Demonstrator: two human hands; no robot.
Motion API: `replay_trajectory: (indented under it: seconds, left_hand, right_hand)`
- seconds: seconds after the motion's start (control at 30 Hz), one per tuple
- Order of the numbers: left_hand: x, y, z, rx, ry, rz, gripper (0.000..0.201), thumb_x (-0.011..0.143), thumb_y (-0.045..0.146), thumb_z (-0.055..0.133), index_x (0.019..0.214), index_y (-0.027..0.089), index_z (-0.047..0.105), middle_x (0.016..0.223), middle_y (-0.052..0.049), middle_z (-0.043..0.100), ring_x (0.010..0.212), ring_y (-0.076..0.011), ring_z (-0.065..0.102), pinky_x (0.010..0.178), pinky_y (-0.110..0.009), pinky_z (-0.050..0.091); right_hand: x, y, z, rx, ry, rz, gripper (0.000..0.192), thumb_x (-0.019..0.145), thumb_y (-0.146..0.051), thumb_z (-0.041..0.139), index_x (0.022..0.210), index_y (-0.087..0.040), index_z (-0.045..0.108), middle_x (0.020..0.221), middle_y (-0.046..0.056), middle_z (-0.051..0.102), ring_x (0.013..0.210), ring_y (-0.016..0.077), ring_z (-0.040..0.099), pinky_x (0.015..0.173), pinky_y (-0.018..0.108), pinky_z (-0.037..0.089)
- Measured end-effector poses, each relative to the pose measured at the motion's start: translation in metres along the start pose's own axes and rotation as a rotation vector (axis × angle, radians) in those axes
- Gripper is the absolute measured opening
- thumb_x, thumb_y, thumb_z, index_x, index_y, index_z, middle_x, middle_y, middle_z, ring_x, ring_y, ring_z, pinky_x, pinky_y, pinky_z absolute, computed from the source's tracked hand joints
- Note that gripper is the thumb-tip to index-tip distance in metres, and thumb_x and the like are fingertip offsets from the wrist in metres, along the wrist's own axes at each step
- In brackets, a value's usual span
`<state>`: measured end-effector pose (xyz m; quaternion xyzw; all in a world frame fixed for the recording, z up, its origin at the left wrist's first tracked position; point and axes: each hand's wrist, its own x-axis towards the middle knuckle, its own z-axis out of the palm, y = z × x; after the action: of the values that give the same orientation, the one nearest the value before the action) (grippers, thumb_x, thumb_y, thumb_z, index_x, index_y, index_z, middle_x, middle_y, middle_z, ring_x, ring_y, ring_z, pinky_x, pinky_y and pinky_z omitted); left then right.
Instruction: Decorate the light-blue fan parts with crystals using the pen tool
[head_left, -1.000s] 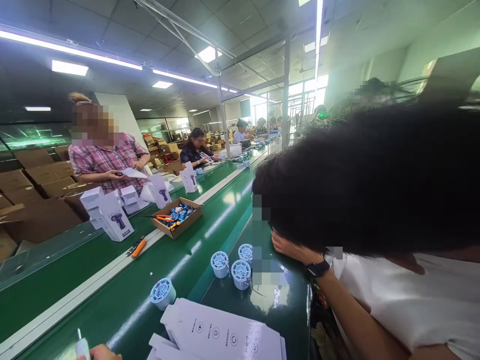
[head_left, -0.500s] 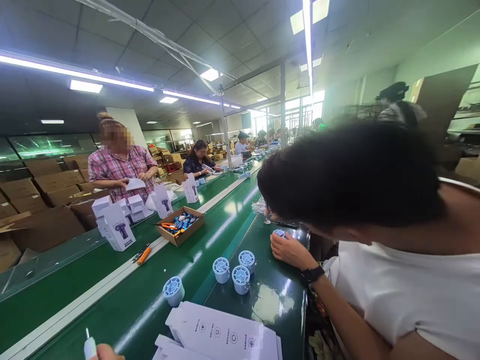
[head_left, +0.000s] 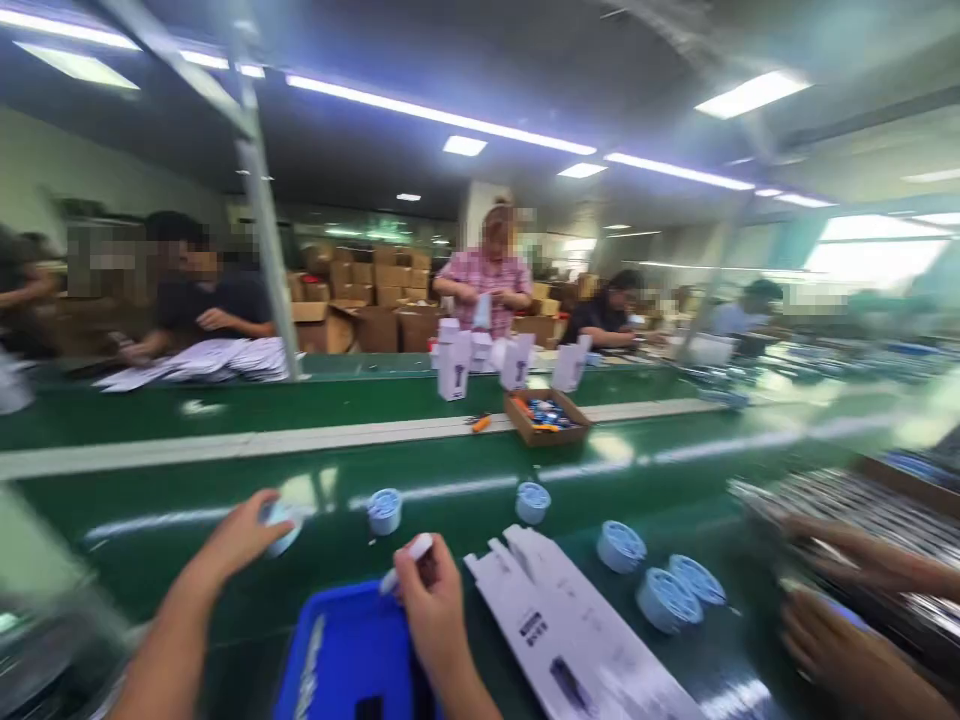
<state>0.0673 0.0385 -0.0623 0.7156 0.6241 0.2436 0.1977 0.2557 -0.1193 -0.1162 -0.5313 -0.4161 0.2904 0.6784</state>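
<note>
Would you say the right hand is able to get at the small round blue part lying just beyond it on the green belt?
Probably yes: the right hand, though closed on a white pen-like tool, sits just short of the round blue part, with only bare green belt between.

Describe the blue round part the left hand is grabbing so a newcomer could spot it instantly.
Start at the green conveyor belt running across the view, then follow its near edge to the blue bin. Just left of and beyond the bin, the left hand covers a pale blue round part. Unlike its loose neighbours to the right, it is the leftmost and the only one under fingers.
</note>
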Motion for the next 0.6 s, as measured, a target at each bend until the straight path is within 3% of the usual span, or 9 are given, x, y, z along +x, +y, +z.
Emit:
replay_trajectory:
  seconds: [0.03,0.1,0.3,0.43,0.6]
  left_hand:
    - [-0.001,-0.012,-0.014,-0.039,0.004,-0.024,0.06,0.054,0.042,0.061,0.108,0.015,0.057,0.101,-0.012,0.065,0.097,-0.0302,0.061,0.083,-0.037,0.048]
    - [-0.007,-0.018,-0.028,-0.117,0.012,0.017,0.071,0.059,0.041,0.062,0.123,0.015,0.046,0.107,-0.014,0.061,0.096,-0.0274,0.06,0.085,-0.037,0.046]
    - [-0.031,0.022,-0.022,-0.389,-0.039,0.076,0.061,0.064,0.046,0.067,0.116,0.021,0.045,0.1,-0.007,0.055,0.082,-0.0205,0.059,0.078,-0.034,0.045]
    - [-0.039,0.025,-0.023,-0.485,-0.148,0.096,0.06,0.063,0.048,0.069,0.112,0.023,0.046,0.095,-0.004,0.056,0.082,-0.0209,0.057,0.075,-0.034,0.045]
    - [-0.043,0.025,-0.026,-0.461,-0.162,0.086,0.059,0.066,0.047,0.068,0.116,0.024,0.045,0.094,-0.004,0.059,0.08,-0.0213,0.058,0.075,-0.034,0.043]
  right_hand:
    - [-0.009,0.005,0.019,0.026,-0.041,0.023,0.037,0.089,-0.052,0.051,0.077,-0.017,0.052,0.063,-0.005,0.05,0.054,0.009,0.051,0.051,0.021,0.045]
    - [-0.021,0.011,0.036,0.056,-0.108,0.058,0.04,0.086,-0.058,0.049,0.075,-0.02,0.049,0.06,-0.005,0.048,0.051,0.0093,0.049,0.049,0.021,0.044]
    - [-0.029,0.013,0.027,0.008,-0.237,0.102,0.034,0.084,-0.053,0.056,0.079,-0.019,0.053,0.062,-0.003,0.054,0.053,0.0114,0.053,0.052,0.022,0.047]
    - [-0.033,0.018,0.029,-0.05,-0.277,0.086,0.029,0.086,-0.049,0.055,0.081,-0.02,0.055,0.064,-0.002,0.057,0.054,0.0127,0.056,0.053,0.023,0.048]
    - [-0.036,0.031,0.029,-0.134,-0.314,0.095,0.027,0.087,-0.047,0.053,0.087,-0.02,0.057,0.07,0.0,0.06,0.061,0.015,0.059,0.059,0.027,0.051]
